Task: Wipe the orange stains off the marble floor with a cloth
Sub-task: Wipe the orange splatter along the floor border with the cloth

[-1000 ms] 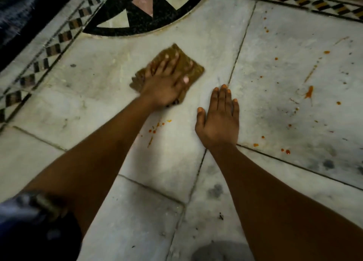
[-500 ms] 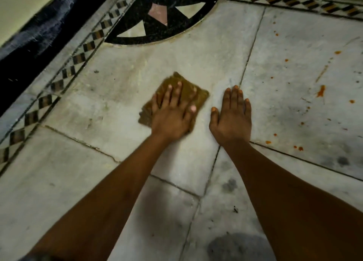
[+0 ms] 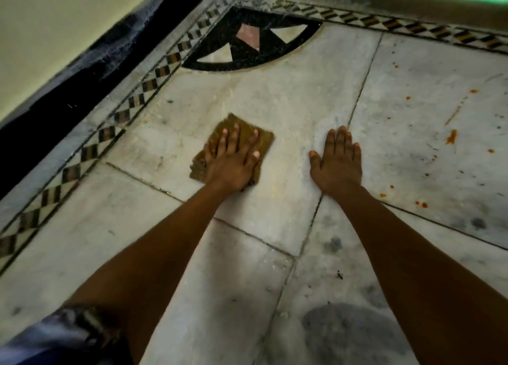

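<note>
Cloth [image 3: 242, 133] shifted left, under flat left hand [image 3: 233, 161]

The marble floor [image 3: 275, 103] looks smooth and faintly glossy, grey-veined, with dark grout lines. The cloth [image 3: 264, 139] is coarse, matt brown fabric. Orange stains [image 3: 451, 137] at right look wet and smeared.

Just the one view here, a wide-angle cam worn on the head, looking forward and steeply down at the marble floor [image 3: 275, 103] from close above. Both forearms run in from the bottom edge, and the left hand [image 3: 231, 161] and right hand [image 3: 336, 164] sit about mid-frame. The far view takes in the patterned border [image 3: 115, 117] and wall corner (edges bend, fisheye style).
</note>
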`<state>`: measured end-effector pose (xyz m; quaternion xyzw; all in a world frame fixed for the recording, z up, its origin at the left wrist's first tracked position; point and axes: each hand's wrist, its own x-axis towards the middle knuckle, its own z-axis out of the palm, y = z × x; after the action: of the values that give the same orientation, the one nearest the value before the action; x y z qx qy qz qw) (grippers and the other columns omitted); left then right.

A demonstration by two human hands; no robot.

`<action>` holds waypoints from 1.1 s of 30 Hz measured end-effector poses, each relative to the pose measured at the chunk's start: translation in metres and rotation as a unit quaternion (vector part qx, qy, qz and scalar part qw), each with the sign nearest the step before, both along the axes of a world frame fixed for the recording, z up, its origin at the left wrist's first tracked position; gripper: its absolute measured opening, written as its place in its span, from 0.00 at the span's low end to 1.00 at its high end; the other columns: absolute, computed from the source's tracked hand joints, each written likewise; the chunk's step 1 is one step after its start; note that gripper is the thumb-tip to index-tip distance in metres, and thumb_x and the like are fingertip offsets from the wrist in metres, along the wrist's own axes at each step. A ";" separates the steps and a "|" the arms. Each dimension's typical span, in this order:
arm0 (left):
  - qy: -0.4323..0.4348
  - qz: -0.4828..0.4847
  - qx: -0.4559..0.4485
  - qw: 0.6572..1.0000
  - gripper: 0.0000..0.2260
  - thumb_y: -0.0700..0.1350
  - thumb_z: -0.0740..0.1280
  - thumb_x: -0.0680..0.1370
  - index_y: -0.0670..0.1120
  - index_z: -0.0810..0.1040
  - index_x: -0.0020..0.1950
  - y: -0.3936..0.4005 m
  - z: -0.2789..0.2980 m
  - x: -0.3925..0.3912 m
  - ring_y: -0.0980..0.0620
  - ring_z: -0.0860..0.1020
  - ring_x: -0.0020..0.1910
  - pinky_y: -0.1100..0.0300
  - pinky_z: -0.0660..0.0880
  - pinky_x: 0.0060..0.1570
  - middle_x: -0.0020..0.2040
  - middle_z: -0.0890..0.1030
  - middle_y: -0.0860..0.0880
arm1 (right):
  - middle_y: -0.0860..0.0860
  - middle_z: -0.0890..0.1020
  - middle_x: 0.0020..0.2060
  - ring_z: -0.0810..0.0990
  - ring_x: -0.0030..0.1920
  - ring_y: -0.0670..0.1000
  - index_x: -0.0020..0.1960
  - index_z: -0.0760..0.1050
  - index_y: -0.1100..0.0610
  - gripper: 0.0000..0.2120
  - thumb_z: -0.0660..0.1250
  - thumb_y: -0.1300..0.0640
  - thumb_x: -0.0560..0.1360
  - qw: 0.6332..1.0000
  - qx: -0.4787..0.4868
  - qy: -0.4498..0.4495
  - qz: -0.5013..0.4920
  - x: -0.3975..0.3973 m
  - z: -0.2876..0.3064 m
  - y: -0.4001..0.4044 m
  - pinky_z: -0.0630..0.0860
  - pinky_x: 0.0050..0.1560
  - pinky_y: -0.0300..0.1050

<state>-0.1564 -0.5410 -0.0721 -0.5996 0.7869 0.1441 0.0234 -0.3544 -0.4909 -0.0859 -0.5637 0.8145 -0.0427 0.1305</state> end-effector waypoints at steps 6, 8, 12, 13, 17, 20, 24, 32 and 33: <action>-0.015 -0.086 -0.021 0.996 0.27 0.69 0.30 0.71 0.66 0.36 0.69 0.081 -0.010 0.052 0.51 0.42 0.76 0.46 0.38 0.71 0.78 0.44 0.54 | 0.58 0.46 0.76 0.44 0.76 0.55 0.76 0.43 0.61 0.35 0.43 0.41 0.78 0.999 -0.041 0.004 0.003 0.041 -0.012 0.032 0.37 0.73 0.50; -0.013 -0.042 -0.034 0.998 0.25 0.68 0.33 0.71 0.66 0.35 0.68 0.064 -0.010 0.073 0.51 0.43 0.77 0.45 0.39 0.71 0.78 0.44 0.54 | 0.58 0.47 0.76 0.45 0.76 0.55 0.76 0.45 0.61 0.37 0.40 0.40 0.74 0.998 -0.054 0.015 0.000 0.043 -0.014 0.035 0.38 0.73 0.49; -0.012 0.081 -0.025 0.996 0.22 0.62 0.44 0.80 0.65 0.41 0.73 -0.005 -0.010 0.091 0.50 0.42 0.76 0.43 0.40 0.72 0.78 0.43 0.53 | 0.58 0.49 0.76 0.47 0.76 0.55 0.76 0.46 0.61 0.36 0.41 0.41 0.75 0.996 -0.081 0.037 -0.004 0.042 -0.019 0.033 0.39 0.73 0.49; -0.008 0.112 -0.017 0.994 0.22 0.60 0.45 0.81 0.64 0.44 0.74 -0.025 -0.008 0.088 0.49 0.42 0.76 0.42 0.39 0.72 0.78 0.43 0.52 | 0.58 0.50 0.76 0.48 0.76 0.55 0.76 0.47 0.61 0.36 0.42 0.41 0.75 0.995 -0.089 0.039 -0.008 0.042 -0.020 0.033 0.40 0.73 0.49; -0.004 0.168 0.025 0.986 0.24 0.59 0.43 0.81 0.58 0.44 0.76 -0.074 -0.002 0.037 0.45 0.39 0.76 0.40 0.37 0.71 0.78 0.40 0.48 | 0.58 0.51 0.76 0.49 0.76 0.56 0.76 0.48 0.61 0.35 0.44 0.41 0.76 0.994 -0.099 0.048 -0.008 0.042 -0.022 0.032 0.41 0.73 0.49; 0.000 0.093 0.023 0.995 0.24 0.59 0.43 0.81 0.57 0.45 0.77 -0.060 -0.001 -0.012 0.46 0.40 0.76 0.40 0.38 0.71 0.78 0.41 0.48 | 0.58 0.53 0.76 0.51 0.76 0.56 0.76 0.50 0.61 0.35 0.44 0.41 0.75 0.993 -0.105 0.045 -0.009 0.043 -0.019 0.032 0.42 0.73 0.50; -0.003 -0.051 -0.032 0.998 0.24 0.63 0.40 0.78 0.64 0.43 0.74 0.009 -0.009 -0.008 0.49 0.43 0.77 0.45 0.38 0.71 0.78 0.45 0.52 | 0.58 0.55 0.75 0.53 0.75 0.56 0.76 0.52 0.61 0.37 0.42 0.40 0.74 0.994 -0.106 0.040 -0.006 0.043 -0.019 0.032 0.44 0.73 0.50; -0.019 0.020 -0.023 0.999 0.25 0.65 0.38 0.74 0.65 0.39 0.70 -0.003 -0.006 0.096 0.50 0.42 0.76 0.42 0.40 0.72 0.76 0.41 0.54 | 0.60 0.60 0.73 0.59 0.73 0.59 0.74 0.57 0.63 0.34 0.47 0.42 0.75 0.993 -0.112 0.039 -0.028 0.043 -0.018 0.031 0.47 0.72 0.50; -0.021 0.052 -0.016 0.998 0.25 0.64 0.40 0.75 0.64 0.39 0.71 -0.020 -0.006 0.098 0.49 0.41 0.76 0.41 0.40 0.72 0.77 0.41 0.53 | 0.60 0.61 0.73 0.60 0.73 0.59 0.74 0.57 0.63 0.34 0.48 0.43 0.75 0.992 -0.114 0.039 -0.028 0.043 -0.018 0.031 0.47 0.72 0.50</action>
<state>-0.0583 -0.5613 -0.0778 -0.6426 0.7564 0.1198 0.0230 -0.3116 -0.4596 -0.1041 -0.5529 0.8244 -0.1169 0.0318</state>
